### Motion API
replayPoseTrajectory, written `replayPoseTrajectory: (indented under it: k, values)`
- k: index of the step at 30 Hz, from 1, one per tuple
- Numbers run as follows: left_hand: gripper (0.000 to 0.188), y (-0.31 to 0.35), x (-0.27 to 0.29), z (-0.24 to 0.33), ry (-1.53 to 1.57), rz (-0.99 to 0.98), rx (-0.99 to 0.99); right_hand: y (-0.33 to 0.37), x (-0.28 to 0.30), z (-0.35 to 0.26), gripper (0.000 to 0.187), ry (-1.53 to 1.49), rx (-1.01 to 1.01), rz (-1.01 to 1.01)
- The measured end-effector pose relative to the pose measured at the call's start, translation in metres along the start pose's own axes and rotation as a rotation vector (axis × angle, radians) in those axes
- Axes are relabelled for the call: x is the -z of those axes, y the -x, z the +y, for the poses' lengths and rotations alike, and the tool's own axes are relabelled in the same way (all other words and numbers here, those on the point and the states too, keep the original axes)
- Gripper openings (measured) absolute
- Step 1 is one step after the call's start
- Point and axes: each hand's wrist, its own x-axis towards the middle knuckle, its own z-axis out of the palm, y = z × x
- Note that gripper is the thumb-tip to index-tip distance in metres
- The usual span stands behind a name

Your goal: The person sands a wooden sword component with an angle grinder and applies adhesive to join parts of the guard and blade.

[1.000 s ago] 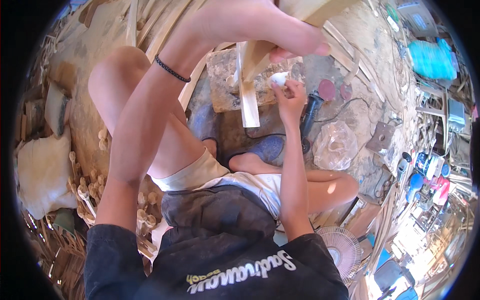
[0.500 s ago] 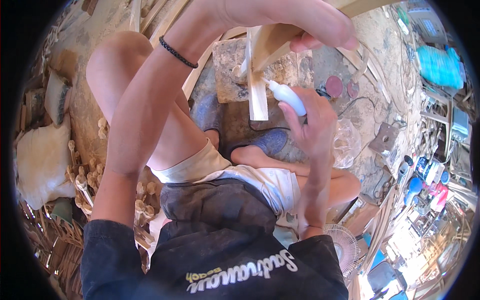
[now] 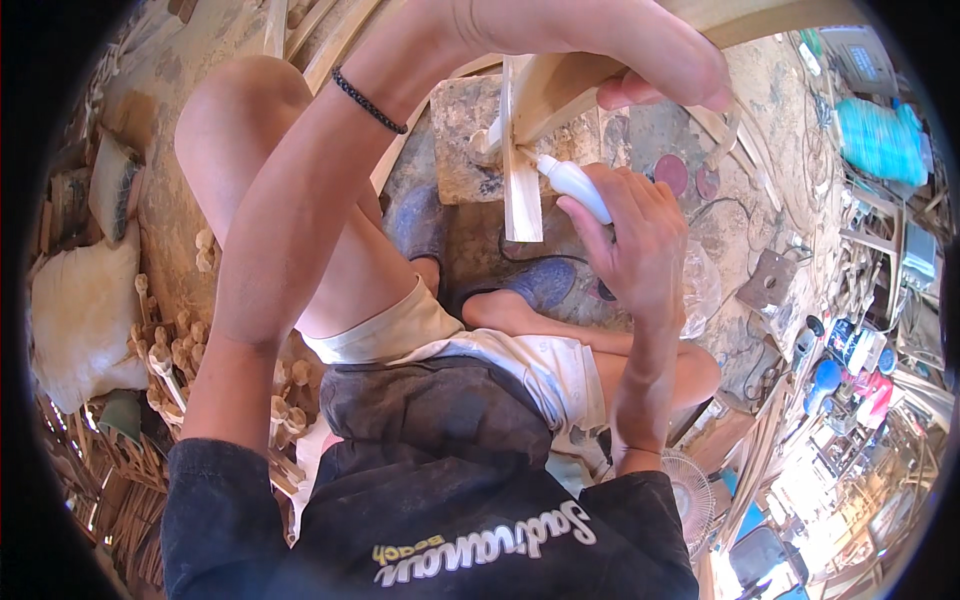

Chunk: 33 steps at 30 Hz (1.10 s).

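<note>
My left hand (image 3: 640, 50) reaches across the top, its fingers curled round a curved, pale wooden piece (image 3: 552, 95). That piece meets a narrow, straight wooden strip (image 3: 523, 205) standing close beside it. In my right hand (image 3: 645, 225) is a white squeeze bottle (image 3: 580, 190), tilted with its thin nozzle at the corner where the two wooden parts meet. Whether anything flows from the nozzle is too small to make out. Behind and below the wood lies a worn, stained wooden block (image 3: 455, 170).
Round reddish discs (image 3: 671, 174) and cables lie on the dusty floor to the right. Several turned wooden pieces (image 3: 165, 360) are heaped at left beside a pale sack (image 3: 85, 320). A fan (image 3: 688, 500) stands near my right elbow. Long wooden strips lie at the top left.
My right hand has shifted slightly right and turned on the bottle, showing more of its fingers. The wooden pieces and my left hand have moved a little to the right.
</note>
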Motion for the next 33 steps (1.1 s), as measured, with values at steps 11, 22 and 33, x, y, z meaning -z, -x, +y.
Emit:
replayPoseTrajectory:
  k: [11,22,33]
  values:
    - [0.037,-0.003,0.004,-0.015,-0.057,-0.017,-0.084,-0.001,0.000,0.001,0.035,0.009,0.027,0.024]
    - [0.032,-0.002,0.007,-0.012,-0.132,-0.010,-0.107,0.003,0.000,0.002,0.031,-0.023,-0.043,-0.002]
    - [0.030,0.001,0.016,-0.026,-0.201,0.024,-0.142,0.024,-0.013,0.018,0.032,-0.258,-0.246,0.075]
